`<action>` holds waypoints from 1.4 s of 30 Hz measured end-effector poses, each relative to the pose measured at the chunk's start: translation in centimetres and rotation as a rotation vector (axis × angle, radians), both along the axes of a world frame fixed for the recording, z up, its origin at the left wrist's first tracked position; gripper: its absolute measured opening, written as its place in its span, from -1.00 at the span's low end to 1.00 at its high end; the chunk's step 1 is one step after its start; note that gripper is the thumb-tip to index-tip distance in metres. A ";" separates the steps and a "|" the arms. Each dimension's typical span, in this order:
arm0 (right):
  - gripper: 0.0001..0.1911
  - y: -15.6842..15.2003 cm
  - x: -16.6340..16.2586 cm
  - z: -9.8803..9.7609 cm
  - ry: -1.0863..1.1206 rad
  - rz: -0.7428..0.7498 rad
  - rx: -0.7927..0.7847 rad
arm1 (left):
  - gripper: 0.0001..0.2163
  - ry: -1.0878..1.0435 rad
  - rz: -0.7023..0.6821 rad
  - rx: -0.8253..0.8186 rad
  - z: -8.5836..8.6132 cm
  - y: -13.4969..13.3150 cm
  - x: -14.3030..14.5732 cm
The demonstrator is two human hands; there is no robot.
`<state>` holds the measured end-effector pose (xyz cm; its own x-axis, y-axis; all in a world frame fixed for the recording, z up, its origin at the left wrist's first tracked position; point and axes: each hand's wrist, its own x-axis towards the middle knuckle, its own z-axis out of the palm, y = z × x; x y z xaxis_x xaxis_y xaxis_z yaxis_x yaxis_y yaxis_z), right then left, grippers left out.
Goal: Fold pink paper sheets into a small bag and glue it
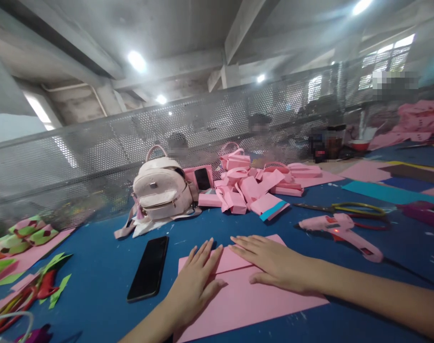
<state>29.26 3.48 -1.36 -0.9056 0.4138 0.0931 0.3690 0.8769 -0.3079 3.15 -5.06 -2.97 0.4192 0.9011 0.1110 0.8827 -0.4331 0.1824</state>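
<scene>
A sheet of pink paper (245,305) lies on the blue table, its far edge folded over toward me in a narrow strip. My left hand (199,276) rests flat on the left part of the fold, fingers stretched out. Flat on the fold's right part lies my right hand (274,262), its fingers extended to the left and its thumb apart. Neither hand grips anything. Just left of the sheet is a black smartphone (148,269). To the right, a pink hot glue gun (342,233) with a lit red light lies on its side.
Scissors (346,208) lie behind the glue gun. A pale backpack (161,186) and a heap of pink paper pieces (245,186) stand along the perforated metal partition (217,114). Red-handled scissors (24,305) and green scraps (59,290) are at left. Coloured sheets (385,193) lie at right.
</scene>
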 end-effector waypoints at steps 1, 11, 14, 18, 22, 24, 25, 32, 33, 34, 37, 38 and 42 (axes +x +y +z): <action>-0.26 -0.1 0.1 0.1 -0.009 -0.005 -0.010 | -0.41 -0.003 -0.001 -0.005 0.0 -0.1 0.0; -0.29 -2.5 0.7 0.7 -0.020 -0.025 -0.031 | -0.36 0.060 -0.002 -0.023 -0.8 -2.7 0.6; -0.36 -2.8 0.8 1.0 0.044 -0.065 -0.013 | -0.33 0.056 0.005 -0.041 -0.5 -3.3 1.1; -0.41 -2.5 0.3 1.3 0.055 -0.135 0.019 | -0.26 0.029 0.039 -0.052 0.6 -3.0 1.9; -0.30 -2.8 -0.5 1.3 0.021 -0.150 0.022 | -0.25 0.062 0.035 -0.039 1.2 -2.6 2.5; -0.22 -3.2 -0.6 1.1 0.016 -0.143 0.010 | -0.28 0.092 0.026 -0.022 1.0 -2.7 2.6; -0.19 -3.5 -0.6 1.1 0.013 -0.140 -0.002 | -0.28 0.104 0.017 -0.012 0.8 -2.9 2.5; -0.11 -4.5 0.7 1.1 -0.077 -0.091 -0.117 | -0.23 0.122 -0.079 -0.037 -0.7 -3.7 1.3; -0.10 -4.5 0.9 1.2 -0.081 -0.083 -0.125 | -0.20 0.122 -0.090 -0.042 -0.8 -3.6 1.2; -0.09 -4.5 1.0 1.2 -0.081 -0.077 -0.133 | -0.18 0.124 -0.102 -0.046 -1.0 -3.5 1.1; -0.10 -4.5 1.3 1.2 -0.075 -0.053 -0.158 | -0.17 0.133 -0.127 -0.056 -1.2 -3.4 1.1; -0.11 -4.6 1.4 1.2 -0.074 -0.051 -0.160 | -0.17 0.134 -0.129 -0.064 -1.2 -3.4 1.1; -0.22 -4.5 1.2 1.3 -0.011 -0.067 -0.118 | -0.24 0.092 -0.101 -0.068 -0.7 -3.6 1.1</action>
